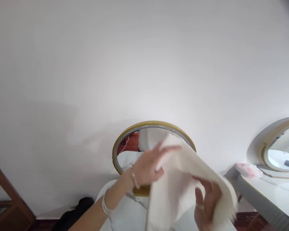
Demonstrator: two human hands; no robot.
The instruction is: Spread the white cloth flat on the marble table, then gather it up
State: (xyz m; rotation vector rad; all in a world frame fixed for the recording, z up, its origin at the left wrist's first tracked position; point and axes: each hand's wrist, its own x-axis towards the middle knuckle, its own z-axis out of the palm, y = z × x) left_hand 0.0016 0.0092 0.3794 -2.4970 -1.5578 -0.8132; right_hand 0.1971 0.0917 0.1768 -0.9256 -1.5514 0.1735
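Observation:
A cream cloth (pixel 170 183), blurred by motion, hangs in folds above a white marbled tabletop (pixel 132 213). Its right edge looks fuzzy or frayed. My left hand (pixel 148 165), wearing bangles at the wrist, reaches against the cloth's upper left part with fingers stretched and thumb apart. In front of the cloth's right side is my right hand (pixel 207 200), a ring on one finger. Its thumb and fingers are apart, and the cloth curves up around its outer side. Behind both hands stands a round gold-rimmed mirror (pixel 154 123), partly covered by the cloth and my left hand.
A second gold-framed mirror (pixel 283 152) stands on another white table (pixel 279 189) at right, near a pink and white packet (pixel 248 170). Brown wooden furniture (pixel 14 205) is at lower left, beside a black item (pixel 77 215). A pale wall (pixel 144 64) rises behind.

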